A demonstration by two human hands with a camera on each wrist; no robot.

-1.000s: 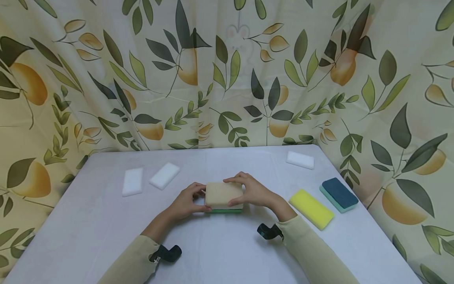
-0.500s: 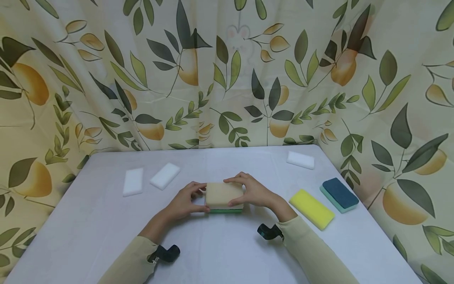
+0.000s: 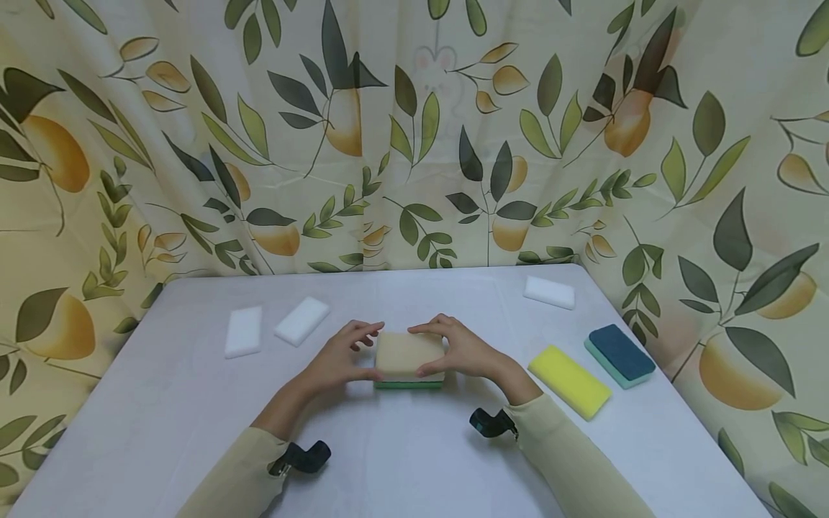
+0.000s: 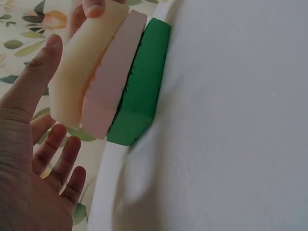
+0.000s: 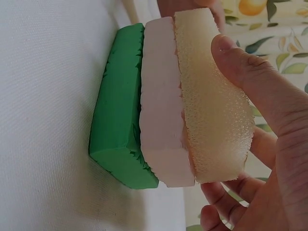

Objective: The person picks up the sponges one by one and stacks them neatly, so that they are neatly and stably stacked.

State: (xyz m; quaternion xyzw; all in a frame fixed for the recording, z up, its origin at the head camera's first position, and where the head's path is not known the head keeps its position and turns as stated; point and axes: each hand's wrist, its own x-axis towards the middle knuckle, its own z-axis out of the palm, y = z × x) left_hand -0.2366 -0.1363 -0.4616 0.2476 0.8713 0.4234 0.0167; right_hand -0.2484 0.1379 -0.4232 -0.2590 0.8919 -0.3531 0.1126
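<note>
Three sponges lie stacked on the white table in front of me. At the bottom is a green sponge (image 4: 139, 86), above it a pink sponge (image 5: 163, 101), and on top a porous cream sponge (image 3: 408, 355). My right hand (image 3: 473, 350) holds the cream sponge between its thumb on the near side and its fingers on the far side. My left hand (image 3: 340, 355) stands at the stack's left end, fingers spread apart. Its thumb (image 4: 41, 67) is raised beside the cream sponge in the left wrist view.
White rectangular pads lie at the back left, one pad (image 3: 243, 332) beside another pad (image 3: 301, 321). A third white pad (image 3: 549, 292) is at the back right. A yellow sponge (image 3: 570, 381) and a blue-topped sponge (image 3: 619, 355) lie right. A patterned curtain (image 3: 414, 180) hangs behind the table.
My left hand has let go of the stack's left end; its fingers have opened and lifted slightly. The right hand and the sponges stay where they were.
</note>
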